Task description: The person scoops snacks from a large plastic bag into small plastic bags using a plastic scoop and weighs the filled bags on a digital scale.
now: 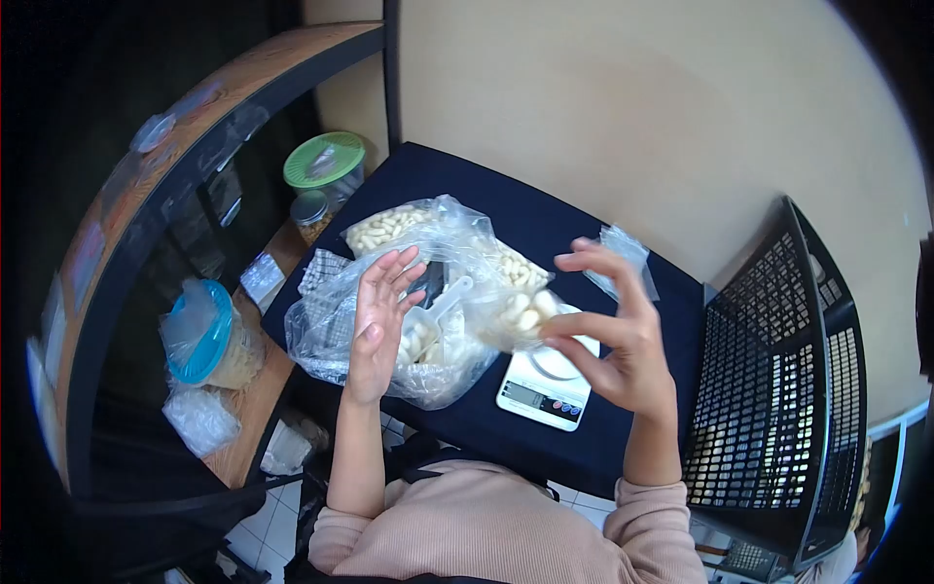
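Observation:
My right hand [618,341] pinches a small clear bag of pale, rounded pieces [522,316] between thumb and fingers, above the left part of a white digital scale [543,394]. My left hand [381,321] is raised with its fingers apart and holds nothing. Below and beside it lies a large clear plastic bag [321,316] with a white scoop [448,300] and more pale pieces inside. Filled clear bags of the same pale pieces [389,226] lie behind it. The scale's display is too small to read.
Empty-looking clear bags [623,261] lie at the right back of the dark table [467,175]. A black slatted crate [759,389] stands at the right. Left, a wooden shelf [248,428] holds a blue-lidded tub [209,341]; a green-lidded tub [326,165] stands farther back.

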A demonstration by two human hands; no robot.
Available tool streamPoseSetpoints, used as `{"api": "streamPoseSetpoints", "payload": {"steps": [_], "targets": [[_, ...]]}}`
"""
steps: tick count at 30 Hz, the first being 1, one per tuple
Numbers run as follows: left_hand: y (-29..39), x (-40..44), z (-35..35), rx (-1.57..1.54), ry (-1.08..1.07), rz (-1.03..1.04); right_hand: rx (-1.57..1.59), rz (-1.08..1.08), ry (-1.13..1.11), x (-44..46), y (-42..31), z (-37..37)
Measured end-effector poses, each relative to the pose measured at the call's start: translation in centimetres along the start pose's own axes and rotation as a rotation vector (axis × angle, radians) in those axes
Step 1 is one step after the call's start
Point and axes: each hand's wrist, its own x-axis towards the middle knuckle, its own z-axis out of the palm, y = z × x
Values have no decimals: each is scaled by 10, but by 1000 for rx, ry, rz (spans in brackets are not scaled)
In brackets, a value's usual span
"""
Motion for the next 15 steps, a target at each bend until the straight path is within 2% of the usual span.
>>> {"api": "streamPoseSetpoints", "payload": {"steps": [3, 5, 7, 9, 11, 12, 15], "targets": [[-8, 1, 13, 89, -56, -22, -91, 74, 170, -12, 2, -8], [-13, 0, 23, 81, -87, -51, -64, 90, 34, -18, 2, -5], [-15, -1, 30, 116, -309, -152, -39, 123, 114, -25, 5, -5], [-22, -3, 38, 68, -348, -181, -23, 159, 107, -31, 1, -6], [-23, -3, 47, 158, -472, -191, -2, 199, 106, -35, -1, -7], [-25, -4, 51, 186, -464, -138, 4, 214, 123, -37, -2, -10], [-28, 1, 61, 101, -514, -148, 32, 192, 92, -40, -7, -10]]}}
